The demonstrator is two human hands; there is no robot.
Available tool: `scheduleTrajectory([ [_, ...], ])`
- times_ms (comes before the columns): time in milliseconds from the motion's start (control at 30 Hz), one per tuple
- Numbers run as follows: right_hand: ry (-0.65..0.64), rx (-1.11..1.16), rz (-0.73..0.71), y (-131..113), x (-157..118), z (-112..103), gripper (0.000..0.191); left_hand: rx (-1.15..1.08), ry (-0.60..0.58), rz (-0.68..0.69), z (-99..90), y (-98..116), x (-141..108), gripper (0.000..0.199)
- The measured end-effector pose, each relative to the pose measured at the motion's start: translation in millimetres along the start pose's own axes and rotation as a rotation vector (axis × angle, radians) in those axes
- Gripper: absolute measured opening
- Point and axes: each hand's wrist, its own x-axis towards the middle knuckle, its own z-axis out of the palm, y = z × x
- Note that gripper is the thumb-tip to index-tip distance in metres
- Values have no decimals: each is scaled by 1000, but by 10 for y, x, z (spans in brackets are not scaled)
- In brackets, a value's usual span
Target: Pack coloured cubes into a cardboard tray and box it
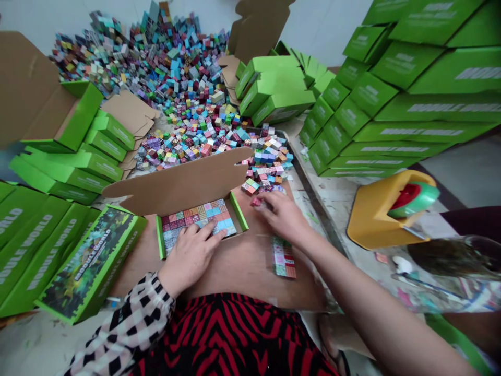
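An open green box [240, 211] with a raised brown cardboard lid [183, 183] holds rows of small patterned cubes [195, 213]; its right end shows bare cardboard. My left hand [191, 250] lies over the cubes at the box's front edge, fingers spread, gripping nothing. To the right of the box, my right hand [279, 214] pinches a small red-pink cube [255, 202] between thumb and fingers. Below that hand, a flat block of joined cubes [284, 258], one marked TNT, rests on the brown board [235, 271].
A large heap of loose cubes [188, 78] spreads behind the box. Green boxes are stacked at left [50, 240] and right [391, 115]; a closed printed box [92, 261] leans nearby. A yellow tape dispenser [368, 214] stands at right, beside a glass jar [454, 257].
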Motion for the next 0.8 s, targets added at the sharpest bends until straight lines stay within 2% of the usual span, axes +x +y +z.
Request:
scheduleTrajectory([
  [67, 25, 172, -41, -130, -150, -134, 18, -16, -3, 4, -2, -3, -1, 41],
  [100, -50, 245, -106, -224, -247, -179, 16, -27, -5, 4, -4, -4, 0, 41],
  [167, -321, 301, -254, -430, -461, -176, 14, -49, -9, 1, -9, -4, 2, 41],
  [233, -472, 178, -311, -604, -660, -46, 10, -66, -7, -1, -10, -6, 5, 41],
  [267, -487, 77, -316, -666, -739, 45, 10, -71, -6, -1, -10, -7, 5, 41],
  [333, -436, -103, -314, -733, -841, 199, 12, -72, -8, 5, -7, -14, -1, 43],
  [400, -403, -152, -307, -729, -849, 231, 11, -69, 0, 13, -11, -19, -20, 47],
  [467, -406, -45, -302, -642, -757, 116, 13, -70, 38, 15, -29, -12, -54, 49],
  [533, -368, 99, -277, -448, -578, -80, 16, -83, 130, 36, -59, 25, -99, 47],
  [633, -139, 84, -114, 21, -229, -311, 19, -184, 296, 148, -88, 145, -162, 37],
  [667, 3, 9, -1, 196, -117, -338, 20, -245, 313, 204, -86, 196, -174, 34],
  [700, 97, -66, 84, 362, -17, -339, 24, -304, 297, 252, -75, 248, -180, 32],
  [800, 105, -122, 111, 729, 181, -222, 36, -391, 110, 288, -8, 372, -163, 30],
])
